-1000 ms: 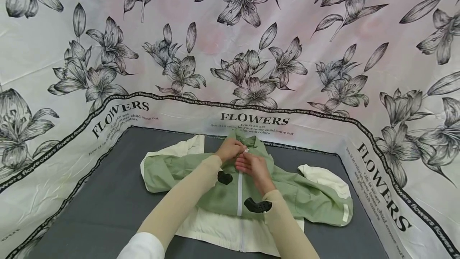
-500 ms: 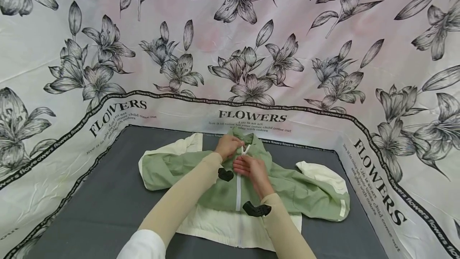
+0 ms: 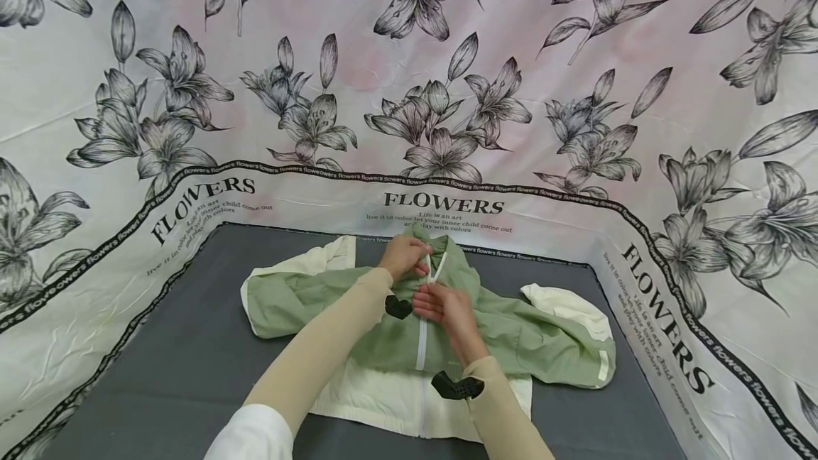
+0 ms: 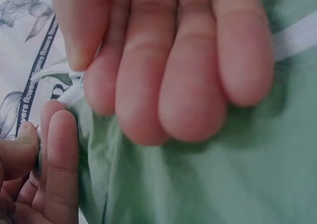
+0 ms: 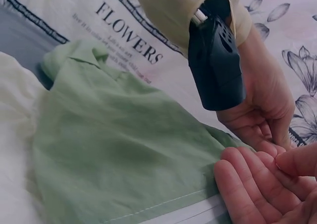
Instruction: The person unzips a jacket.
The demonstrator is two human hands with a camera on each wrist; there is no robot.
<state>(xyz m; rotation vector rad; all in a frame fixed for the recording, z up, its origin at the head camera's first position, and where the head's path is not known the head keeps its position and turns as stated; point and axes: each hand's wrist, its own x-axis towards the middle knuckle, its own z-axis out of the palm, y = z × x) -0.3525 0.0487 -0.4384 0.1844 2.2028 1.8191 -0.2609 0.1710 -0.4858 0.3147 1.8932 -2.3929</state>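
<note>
A green and cream zip jacket (image 3: pixel 390 339) lies front up, sleeves spread, its collar (image 3: pixel 455 261) at the far side. Its white zipper (image 3: pixel 422 346) is closed along the chest and parts in a narrow V below the collar. At the bottom of that V my right hand (image 3: pixel 449 307) pinches the zipper pull between thumb and index finger; the other fingers (image 4: pixel 193 100) extend over the green cloth. The pull itself is mostly hidden. Just above, my left hand (image 3: pixel 401 257) pinches the jacket's left front edge by the collar.
The jacket lies on a dark grey table (image 3: pixel 160 375). White cloth walls with printed lilies (image 3: pixel 441 155) enclose its back and sides. Each wrist carries a black camera mount (image 3: pixel 457 385); the left one (image 5: pixel 216 68) hangs close to the cloth.
The zipper has come apart at the top, and the V has grown longer. My right hand has slid slightly down with the pull, while my left hand keeps hold near the collar.
</note>
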